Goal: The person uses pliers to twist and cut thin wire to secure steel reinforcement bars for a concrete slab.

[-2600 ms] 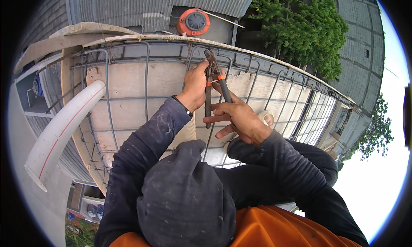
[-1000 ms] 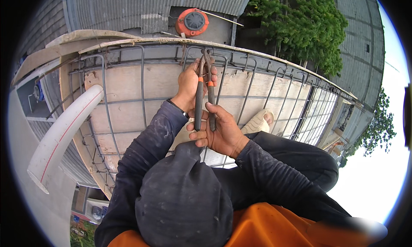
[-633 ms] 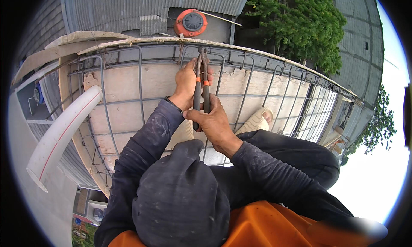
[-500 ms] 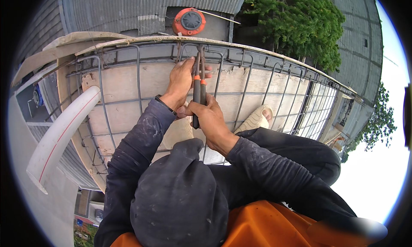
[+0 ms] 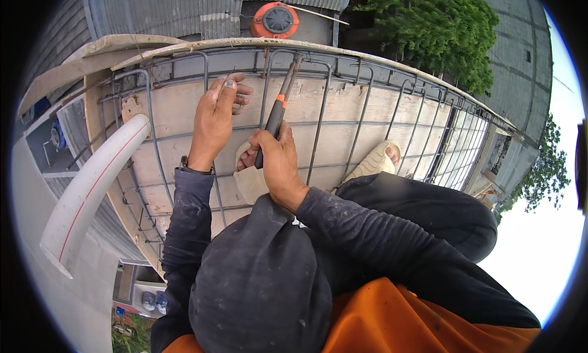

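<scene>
My right hand is wrapped round the dark, orange-banded handles of tying pincers. The handles are pressed together, and the jaws reach the top bars of a steel rebar cage, near a bent stirrup. To the left, apart from the tool, my left hand is raised over the cage with thumb and fingers drawn together. Thin dark strands show beside its fingers, but what it holds is too small to make out.
The cage lies in a plywood form with a raised far edge. A white pipe slants up at the left. My sandalled foot is within the bars. Beyond the form are an orange tank, metal roofing and a tree.
My left hand has come off the pincers' side and moved left. My right hand has closed the handles together and shifted slightly left, tilting the tool.
</scene>
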Demonstrator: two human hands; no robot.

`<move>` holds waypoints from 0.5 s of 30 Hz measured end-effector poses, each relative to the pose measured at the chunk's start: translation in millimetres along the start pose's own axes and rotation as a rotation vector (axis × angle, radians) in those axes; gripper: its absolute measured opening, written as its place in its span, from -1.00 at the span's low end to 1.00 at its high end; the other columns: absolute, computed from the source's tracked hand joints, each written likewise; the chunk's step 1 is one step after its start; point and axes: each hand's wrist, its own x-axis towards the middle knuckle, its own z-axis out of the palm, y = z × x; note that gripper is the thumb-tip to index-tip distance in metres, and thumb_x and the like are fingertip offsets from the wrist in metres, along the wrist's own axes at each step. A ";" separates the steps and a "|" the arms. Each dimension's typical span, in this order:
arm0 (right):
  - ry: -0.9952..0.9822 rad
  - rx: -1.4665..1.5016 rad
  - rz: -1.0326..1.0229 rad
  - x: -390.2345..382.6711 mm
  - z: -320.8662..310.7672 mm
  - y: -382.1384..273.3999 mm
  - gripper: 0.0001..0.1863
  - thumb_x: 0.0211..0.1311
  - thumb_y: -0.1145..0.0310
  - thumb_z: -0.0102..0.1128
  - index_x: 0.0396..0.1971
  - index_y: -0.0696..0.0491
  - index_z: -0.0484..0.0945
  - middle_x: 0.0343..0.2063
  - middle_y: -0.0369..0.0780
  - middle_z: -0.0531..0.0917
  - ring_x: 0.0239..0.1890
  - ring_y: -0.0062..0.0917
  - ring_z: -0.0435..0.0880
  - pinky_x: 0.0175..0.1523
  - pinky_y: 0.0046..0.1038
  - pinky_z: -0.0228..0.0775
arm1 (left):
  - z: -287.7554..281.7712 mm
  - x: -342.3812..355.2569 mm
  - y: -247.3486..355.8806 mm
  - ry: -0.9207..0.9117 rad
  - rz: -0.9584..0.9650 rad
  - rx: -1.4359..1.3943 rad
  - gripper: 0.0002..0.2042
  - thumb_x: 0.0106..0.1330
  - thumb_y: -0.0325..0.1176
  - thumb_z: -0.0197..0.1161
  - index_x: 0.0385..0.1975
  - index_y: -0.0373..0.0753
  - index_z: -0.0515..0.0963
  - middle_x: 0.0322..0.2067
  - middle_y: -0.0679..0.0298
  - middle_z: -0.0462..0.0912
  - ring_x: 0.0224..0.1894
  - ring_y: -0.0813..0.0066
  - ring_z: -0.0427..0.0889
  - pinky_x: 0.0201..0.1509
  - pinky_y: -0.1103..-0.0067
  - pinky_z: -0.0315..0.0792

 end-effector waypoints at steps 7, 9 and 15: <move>0.161 -0.154 0.073 12.6 33.5 6.6 -0.19 0.24 0.34 0.12 0.43 0.39 0.06 -0.09 -0.02 0.57 -0.13 -0.33 0.64 0.00 -0.29 0.52 | 9.7 9.8 -1.2 -0.098 0.077 0.085 -0.44 0.68 0.01 -0.04 0.37 -0.33 0.52 0.05 0.13 0.74 0.03 0.37 0.72 0.14 0.45 0.57; 0.208 -0.160 -0.014 38.6 39.9 32.2 -0.26 0.29 0.34 0.11 0.41 0.29 0.11 -0.19 -0.11 0.56 -0.25 -0.50 0.57 -0.16 -0.37 0.46 | 5.0 23.5 10.6 -0.220 0.006 0.146 -0.46 0.66 0.00 0.01 0.33 -0.35 0.55 0.01 0.09 0.77 -0.02 0.34 0.72 0.13 0.42 0.57; 0.238 -0.157 -0.072 39.5 36.6 32.7 -0.33 0.35 0.25 0.13 0.35 0.24 0.17 -0.15 -0.13 0.59 -0.13 -0.46 0.58 0.02 -0.37 0.43 | 11.6 33.2 40.7 -0.401 -0.024 0.421 -0.49 0.64 -0.05 0.03 0.38 -0.28 0.53 0.08 0.01 0.77 0.06 0.17 0.77 0.21 0.37 0.55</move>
